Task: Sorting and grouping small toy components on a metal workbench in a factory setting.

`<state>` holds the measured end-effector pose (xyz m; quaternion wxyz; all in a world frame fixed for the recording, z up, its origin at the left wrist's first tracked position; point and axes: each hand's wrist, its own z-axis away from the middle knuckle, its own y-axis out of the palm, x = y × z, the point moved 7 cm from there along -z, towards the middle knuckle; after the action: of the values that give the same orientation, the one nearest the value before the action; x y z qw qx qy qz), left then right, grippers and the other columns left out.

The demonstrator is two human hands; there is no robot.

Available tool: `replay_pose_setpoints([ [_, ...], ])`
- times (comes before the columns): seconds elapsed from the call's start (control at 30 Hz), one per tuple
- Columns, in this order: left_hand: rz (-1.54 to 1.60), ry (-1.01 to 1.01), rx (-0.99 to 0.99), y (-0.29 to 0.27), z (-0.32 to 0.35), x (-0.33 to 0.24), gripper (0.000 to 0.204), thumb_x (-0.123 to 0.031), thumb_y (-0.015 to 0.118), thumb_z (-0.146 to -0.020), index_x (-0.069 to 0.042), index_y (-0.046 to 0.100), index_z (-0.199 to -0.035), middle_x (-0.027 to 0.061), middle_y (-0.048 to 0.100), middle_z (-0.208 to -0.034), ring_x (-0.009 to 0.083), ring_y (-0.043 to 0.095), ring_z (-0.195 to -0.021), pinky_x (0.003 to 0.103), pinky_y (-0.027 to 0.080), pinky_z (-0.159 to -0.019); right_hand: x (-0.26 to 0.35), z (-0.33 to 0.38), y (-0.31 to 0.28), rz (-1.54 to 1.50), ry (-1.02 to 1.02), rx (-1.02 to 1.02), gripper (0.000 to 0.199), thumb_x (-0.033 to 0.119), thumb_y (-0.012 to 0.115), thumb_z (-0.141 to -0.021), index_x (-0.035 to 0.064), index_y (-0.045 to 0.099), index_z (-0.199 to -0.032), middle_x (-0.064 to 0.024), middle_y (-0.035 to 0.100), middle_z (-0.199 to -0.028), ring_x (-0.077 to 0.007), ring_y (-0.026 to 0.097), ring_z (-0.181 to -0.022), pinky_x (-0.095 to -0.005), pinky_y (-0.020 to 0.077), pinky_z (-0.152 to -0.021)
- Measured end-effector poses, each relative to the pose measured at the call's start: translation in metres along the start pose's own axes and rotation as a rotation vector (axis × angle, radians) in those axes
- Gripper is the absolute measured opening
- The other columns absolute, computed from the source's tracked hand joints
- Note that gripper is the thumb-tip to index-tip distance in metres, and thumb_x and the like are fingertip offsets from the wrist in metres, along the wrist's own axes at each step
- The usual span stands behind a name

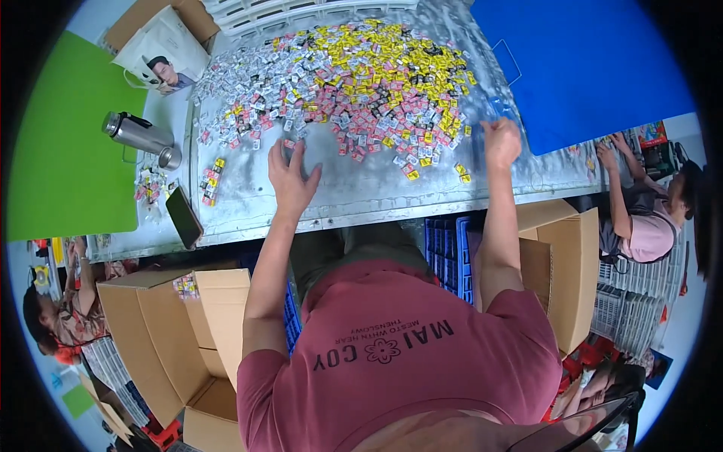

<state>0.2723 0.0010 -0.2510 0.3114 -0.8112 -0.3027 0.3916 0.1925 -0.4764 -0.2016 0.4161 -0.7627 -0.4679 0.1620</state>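
A wide pile of small flat pieces (376, 98) in yellow, pink, white and black is spread over the metal table (248, 200). At the pile's near left edge my left hand (290, 177) hovers low over the table, fingers apart. A small pink piece (289, 143) lies right by its fingertips. My right hand (502, 142) is to the right of the pile, its fingers curled closed; whether something is inside them is hidden. A few stray yellow pieces (462, 173) lie between the hands, nearer the right one. Further left, pieces are grouped in a narrow strip (213, 182).
On the left stand a steel thermos (141, 135), a dark phone (184, 217) and a white bag (162, 49). Green (68, 143) and blue (602, 68) panels flank the table. Open cardboard boxes (151, 331) (576, 271) sit below on both sides. Co-workers (651, 211) are at either side.
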Motion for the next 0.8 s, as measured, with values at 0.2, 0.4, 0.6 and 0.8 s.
replay_pose_setpoints([
  [0.2, -0.072, 0.046, 0.169, 0.036, 0.0, -0.005, 0.076, -0.047, 0.076, -0.082, -0.019, 0.051, -0.148, 0.0278, 0.034, -0.154, 0.0507, 0.033, -0.139, 0.062, 0.026, -0.114, -0.057, 0.003, 0.045, -0.04, 0.428, 0.291, 0.027, 0.039, 0.084, -0.076, 0.0144, 0.077, -0.084, -0.0121, 0.076, -0.091, -0.0349, 0.072, -0.09, -0.0456, 0.0571, -0.078],
  [0.4, -0.081, 0.13, 0.254, 0.059, -0.003, -0.051, 0.073, -0.05, 0.071, -0.087, -0.028, 0.046, -0.151, 0.0237, 0.031, -0.158, 0.0501, 0.03, -0.143, 0.061, 0.025, -0.117, -0.079, -0.003, 0.061, -0.098, 0.339, 0.274, 0.027, 0.035, 0.081, -0.079, 0.0164, 0.081, -0.099, -0.0109, 0.077, -0.092, -0.0329, 0.073, -0.087, -0.043, 0.0574, -0.078],
  [0.6, -0.033, 0.161, 0.243, 0.057, 0.002, -0.053, 0.068, -0.042, 0.072, -0.088, -0.022, 0.048, -0.149, 0.0205, 0.036, -0.155, 0.0492, 0.033, -0.141, 0.059, 0.028, -0.117, -0.079, -0.002, 0.058, -0.083, 0.347, 0.207, 0.02, 0.028, 0.083, -0.078, 0.0119, 0.079, -0.09, -0.0122, 0.076, -0.089, -0.0337, 0.073, -0.085, -0.0434, 0.057, -0.078],
  [0.8, 0.028, 0.161, 0.188, 0.038, 0.012, -0.049, 0.066, -0.024, 0.074, -0.086, -0.009, 0.05, -0.146, 0.0235, 0.044, -0.147, 0.0465, 0.04, -0.136, 0.052, 0.037, -0.113, -0.068, -0.007, 0.03, -0.158, 0.24, 0.023, 0.015, 0.022, 0.08, -0.082, 0.0092, 0.075, -0.086, -0.0125, 0.074, -0.086, -0.0348, 0.071, -0.081, -0.0455, 0.0542, -0.072],
])
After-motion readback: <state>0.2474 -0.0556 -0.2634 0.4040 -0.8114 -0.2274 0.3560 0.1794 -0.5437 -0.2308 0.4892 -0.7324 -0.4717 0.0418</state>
